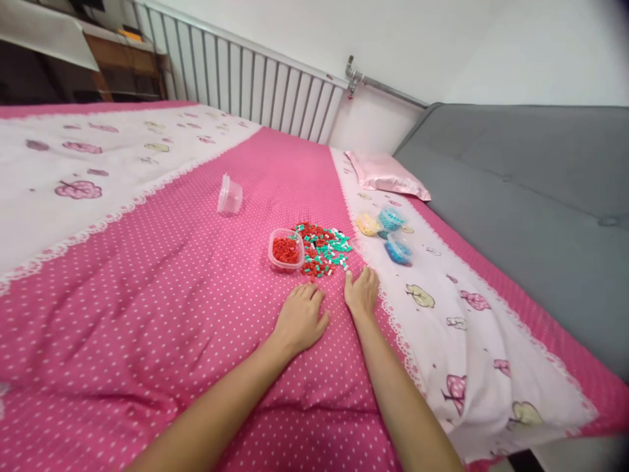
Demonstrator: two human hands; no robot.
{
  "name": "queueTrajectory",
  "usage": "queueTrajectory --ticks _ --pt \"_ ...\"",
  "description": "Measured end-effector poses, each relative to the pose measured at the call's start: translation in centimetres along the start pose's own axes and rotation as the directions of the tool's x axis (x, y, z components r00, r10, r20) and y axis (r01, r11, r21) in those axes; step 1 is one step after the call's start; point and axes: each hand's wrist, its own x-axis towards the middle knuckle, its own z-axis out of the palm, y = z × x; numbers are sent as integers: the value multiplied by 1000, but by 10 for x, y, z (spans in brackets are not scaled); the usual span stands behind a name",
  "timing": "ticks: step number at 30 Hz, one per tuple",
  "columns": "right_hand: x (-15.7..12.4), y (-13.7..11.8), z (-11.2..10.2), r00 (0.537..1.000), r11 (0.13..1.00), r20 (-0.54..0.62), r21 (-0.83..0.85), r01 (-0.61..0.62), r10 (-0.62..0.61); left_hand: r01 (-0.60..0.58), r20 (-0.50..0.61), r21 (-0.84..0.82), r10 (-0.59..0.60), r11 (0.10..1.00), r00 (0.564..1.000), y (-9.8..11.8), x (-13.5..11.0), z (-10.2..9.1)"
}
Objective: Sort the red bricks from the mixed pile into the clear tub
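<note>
My left hand (pixel 301 318) rests on the pink dotted bedspread, palm down, its thumb spread from the fingers and nothing in it. Just beyond its fingertips stands a clear plastic tub (pixel 286 263) filled with small red pieces. Beside the tub, to its right, lies a loose pile of small red, green and white pieces (pixel 322 249). My right hand (pixel 362 292) is at the near right edge of this pile, thumb apart from the fingers, with no object visible in it. What look like clear lids (pixel 361 246) lie just past its fingers.
Tubs with yellow pieces (pixel 368 225), teal pieces (pixel 391 219) and blue pieces (pixel 398 252) sit at the right. A clear container (pixel 230 195) lies on its side at the far left. Behind are a pink pillow (pixel 388 176), a grey padded headboard (pixel 521 190) and a radiator (pixel 246 78).
</note>
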Motion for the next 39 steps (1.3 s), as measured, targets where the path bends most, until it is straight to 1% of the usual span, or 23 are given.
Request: queueTrajectory --ticks 4,7,12,15,18,21,24,25,27,30,33,39 --pt "-24 3 -14 993 990 91 -123 -64 75 16 -30 23 -15 1000 999 1 -3 3" --pt "-32 1 -22 986 981 128 -176 -79 102 39 -57 26 -38 999 998 2 -5 3" --pt "-33 -2 -26 985 980 117 -172 -103 124 63 -70 49 -60 997 996 3 -11 -1" --pt "-34 -3 -26 987 983 100 -150 -107 123 83 -69 86 -78 993 995 0 -15 -8" --pt "-33 -4 -27 988 985 84 -133 -114 126 128 -68 141 -119 982 991 -14 -20 -24" --pt "-33 -4 -27 989 985 77 -128 -118 129 223 -79 210 -210 952 974 -43 -27 -45" --pt "-32 -4 -27 990 986 70 -126 -112 122 346 -111 282 -328 895 938 -75 -35 -63" --pt "-32 -4 -26 991 986 67 -126 -110 119 386 -124 304 -365 871 923 -84 -38 -67" --pt "-32 -3 -26 991 987 66 -125 -104 113 428 -125 336 -410 839 903 -96 -41 -69" --pt "-32 -2 -25 992 987 62 -122 -102 110 450 -123 366 -437 815 891 -99 -44 -67" --pt "-32 -3 -26 991 987 61 -115 -113 121 451 -131 370 -435 812 891 -95 -45 -66" --pt "-32 -6 -31 988 986 75 -108 -129 138 453 -169 359 -421 816 891 -90 -49 -69"
